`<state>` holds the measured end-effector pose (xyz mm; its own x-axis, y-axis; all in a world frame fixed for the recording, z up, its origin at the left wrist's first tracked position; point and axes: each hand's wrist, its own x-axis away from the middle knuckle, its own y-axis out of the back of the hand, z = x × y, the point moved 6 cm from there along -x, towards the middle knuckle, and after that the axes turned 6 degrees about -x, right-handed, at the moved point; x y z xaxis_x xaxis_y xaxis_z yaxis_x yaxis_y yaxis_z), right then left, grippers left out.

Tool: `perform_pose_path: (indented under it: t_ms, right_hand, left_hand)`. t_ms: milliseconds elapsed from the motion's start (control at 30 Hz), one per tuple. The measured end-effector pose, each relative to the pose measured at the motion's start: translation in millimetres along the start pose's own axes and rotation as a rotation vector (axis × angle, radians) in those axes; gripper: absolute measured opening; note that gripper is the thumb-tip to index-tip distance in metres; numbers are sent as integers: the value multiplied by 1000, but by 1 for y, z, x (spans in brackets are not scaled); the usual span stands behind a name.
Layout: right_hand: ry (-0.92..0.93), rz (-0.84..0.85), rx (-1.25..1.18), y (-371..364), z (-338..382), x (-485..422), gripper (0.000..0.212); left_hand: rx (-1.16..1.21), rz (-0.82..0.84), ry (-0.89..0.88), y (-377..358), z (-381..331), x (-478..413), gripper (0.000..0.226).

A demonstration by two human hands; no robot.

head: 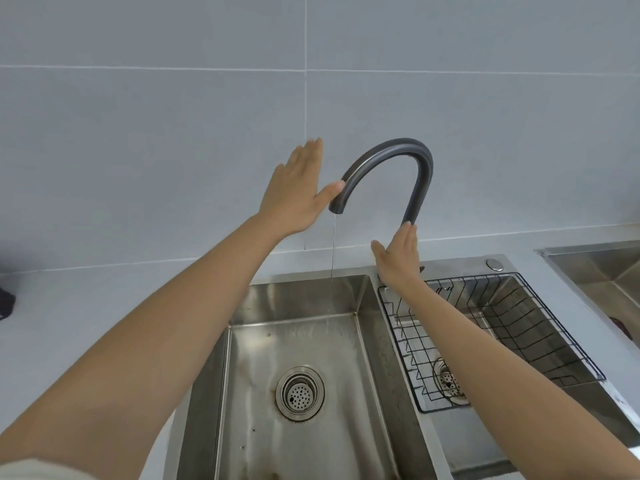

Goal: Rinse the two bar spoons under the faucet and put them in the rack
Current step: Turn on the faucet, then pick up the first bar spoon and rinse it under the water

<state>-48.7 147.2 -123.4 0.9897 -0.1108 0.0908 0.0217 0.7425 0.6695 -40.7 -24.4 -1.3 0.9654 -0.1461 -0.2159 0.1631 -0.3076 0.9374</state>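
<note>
Forearms stretch over the sink basin (pixel 242 341). Left hand (pixel 294 192) flat, thumb touching the faucet spout (pixel 391 147); right hand (pixel 398 261) flat at its base. No bar spoons visible; probably light, stiff, slippery: pinch mid-stem

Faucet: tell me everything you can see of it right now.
The faucet is a dark grey, matte, metal-looking tube bent in a high gooseneck arch. It rises at the back between the two basins, outlet pointing down over the left basin. A thin stream of water falls from it. The left hand, fingers straight, touches the spout near the outlet with its thumb; the right hand, fingers straight, lies against the lower riser and hides the base.
</note>
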Motion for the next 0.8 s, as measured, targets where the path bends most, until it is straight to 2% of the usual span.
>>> perform_pose_path:
  t_ms: [267, 633, 733, 800]
  right_hand:
    - [393, 133, 221, -39, 89, 69, 79]
    - [638, 486, 331, -168, 143, 161, 74]
    - [696, 583, 375, -204, 147, 187, 73]
    - [720, 640, 398, -226, 147, 202, 72]
  left_hand:
    - [-187, -53, 275, 0, 94, 110, 70]
    - [-201, 5, 738, -7, 195, 302, 69]
    - [-182, 26, 827, -17, 211, 348, 65]
    - [-179, -16, 839, -23, 217, 371, 60]
